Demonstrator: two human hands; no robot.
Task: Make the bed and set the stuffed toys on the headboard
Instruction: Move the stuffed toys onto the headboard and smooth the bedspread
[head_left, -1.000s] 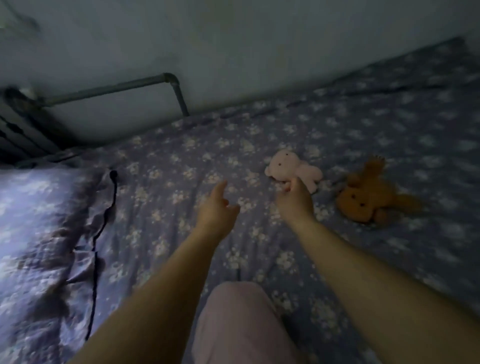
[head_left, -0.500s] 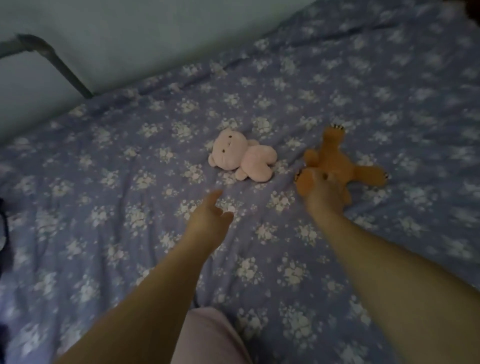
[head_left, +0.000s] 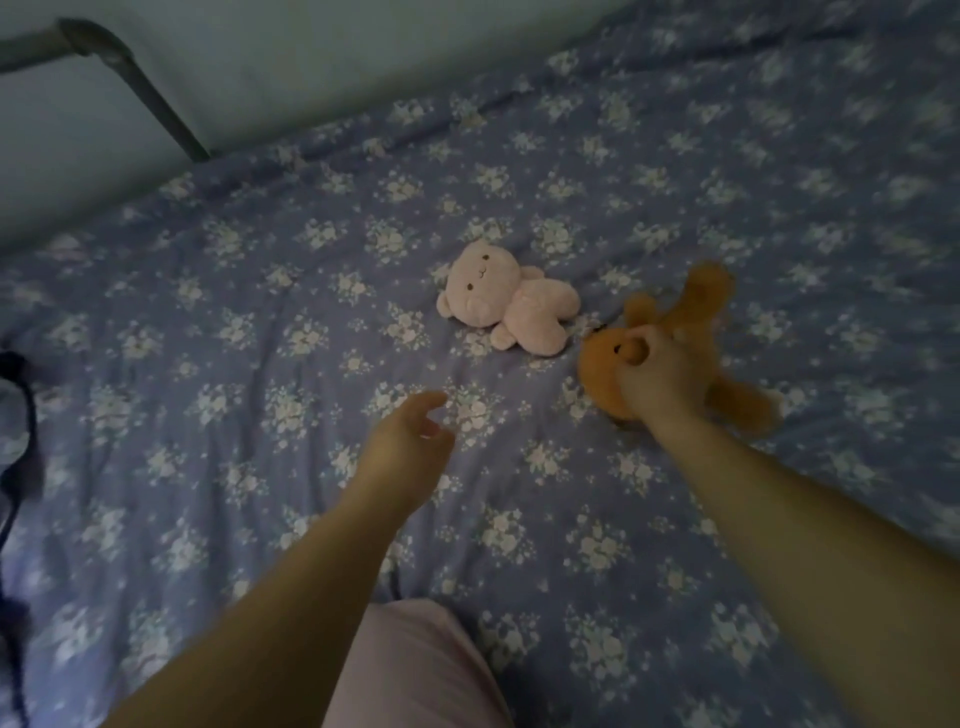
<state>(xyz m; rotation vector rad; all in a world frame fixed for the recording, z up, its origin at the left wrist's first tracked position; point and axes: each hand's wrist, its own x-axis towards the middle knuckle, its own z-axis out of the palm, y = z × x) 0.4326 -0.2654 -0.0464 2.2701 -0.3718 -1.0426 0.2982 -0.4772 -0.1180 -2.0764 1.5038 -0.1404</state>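
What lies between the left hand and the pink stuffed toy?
Only bare floral bedsheet: in the head view nothing sits between the left hand and the pink toy.

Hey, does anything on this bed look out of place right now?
Two stuffed toys are loose mid-bed instead of on the headboard: the pink bear lies on its side on the floral sheet, and the right hand grips the orange toy. Nothing looks damaged.

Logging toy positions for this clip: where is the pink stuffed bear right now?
In the head view the pink stuffed bear lies on the floral sheet near centre, just left of the orange stuffed toy gripped by the right hand.
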